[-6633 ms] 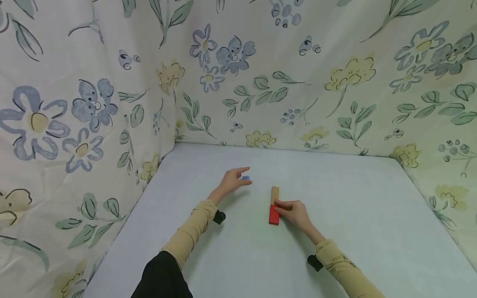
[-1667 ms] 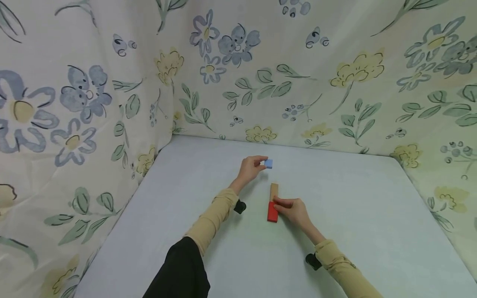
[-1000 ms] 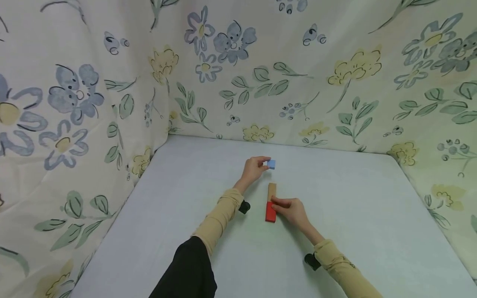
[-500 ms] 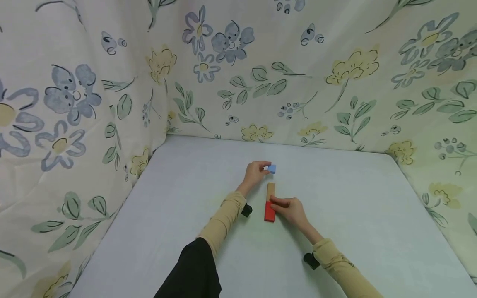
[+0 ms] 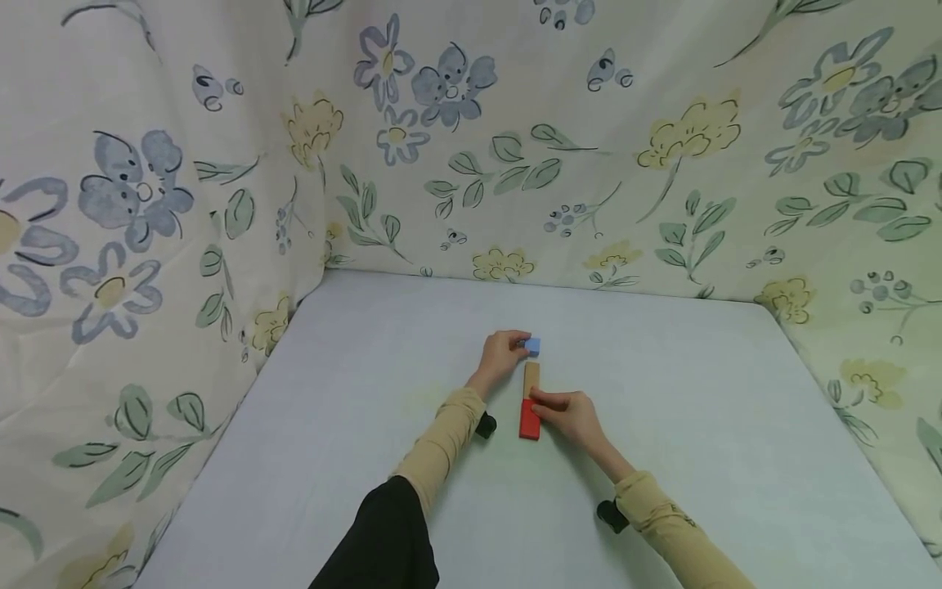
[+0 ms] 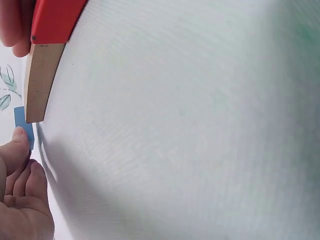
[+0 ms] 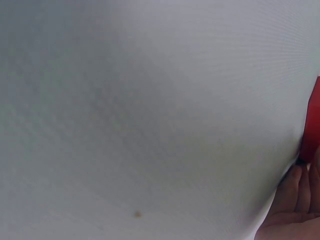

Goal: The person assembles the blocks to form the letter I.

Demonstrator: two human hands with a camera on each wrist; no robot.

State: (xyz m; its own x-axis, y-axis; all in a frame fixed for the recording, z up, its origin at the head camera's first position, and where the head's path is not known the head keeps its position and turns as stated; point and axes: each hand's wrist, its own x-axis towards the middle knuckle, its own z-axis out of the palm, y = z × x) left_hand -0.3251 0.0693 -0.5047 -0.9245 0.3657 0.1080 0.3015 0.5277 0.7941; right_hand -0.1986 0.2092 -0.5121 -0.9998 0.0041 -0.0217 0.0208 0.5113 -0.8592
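Between the thumb and fingers of my left hand (image 5: 502,355) a small blue block (image 5: 533,347) is pinched, just beyond the far end of a plain wooden block (image 5: 531,379). In the head view a narrow gap shows between the blue and wooden blocks. A red block (image 5: 529,420) lies end to end with the wooden one, nearer to me, forming a straight row. My right hand (image 5: 576,415) grips the red block from the right, close to where it meets the wood. The left wrist view shows the blue block (image 6: 23,122) partly behind the wooden block (image 6: 42,82).
All the blocks are on a white-covered table (image 5: 684,425). Floral curtains (image 5: 471,164) hang behind it and along both sides. A dark camera (image 5: 486,424) sits at the left wrist and another (image 5: 612,516) at the right.
My left hand took hold of the blue block, carried it right and away, then drew it back toward the wooden block's far end. My right hand has stayed at the red block.
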